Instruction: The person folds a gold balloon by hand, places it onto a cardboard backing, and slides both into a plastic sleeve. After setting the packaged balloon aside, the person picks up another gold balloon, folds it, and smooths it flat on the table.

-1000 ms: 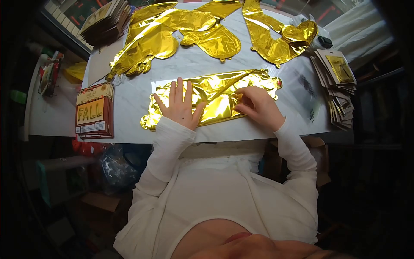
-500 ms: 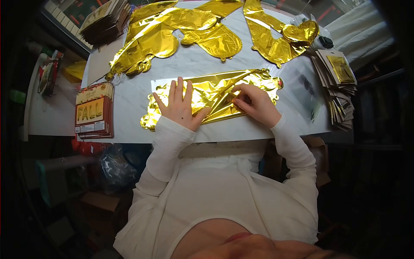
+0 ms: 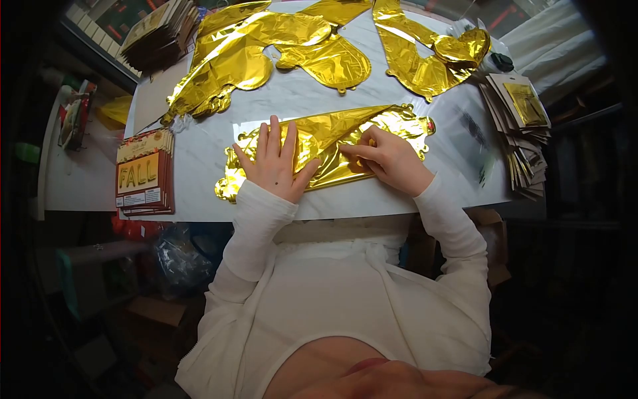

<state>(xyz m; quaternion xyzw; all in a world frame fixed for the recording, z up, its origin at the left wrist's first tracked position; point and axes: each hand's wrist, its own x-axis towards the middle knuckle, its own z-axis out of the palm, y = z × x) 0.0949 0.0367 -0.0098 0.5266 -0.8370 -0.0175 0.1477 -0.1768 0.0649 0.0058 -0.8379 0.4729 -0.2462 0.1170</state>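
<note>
A shiny gold foil sheet [image 3: 332, 130], folded into a long flat shape, lies on the white marbled table [image 3: 345, 205] in front of me. My left hand [image 3: 274, 163] rests flat on its left part with the fingers spread. On its right part is my right hand [image 3: 385, 156], fingers curled and the tips together at the foil's middle; whether they pinch the foil is hard to make out. A diagonal fold edge runs up and right between the hands. Small rounded foil edges show at both ends.
More gold foil pieces [image 3: 246, 56] lie across the back, with another group [image 3: 432, 66] at the back right. Packets marked FALL [image 3: 139, 173] stand at the left. Card stacks are at the back left [image 3: 156, 36] and right [image 3: 522, 120]. A black object [image 3: 502, 62] sits at the back right.
My right hand has shifted slightly left and its fingertips have moved left and up over the foil. The foil's upper layer now lies differently between the hands. My left hand has barely moved.
</note>
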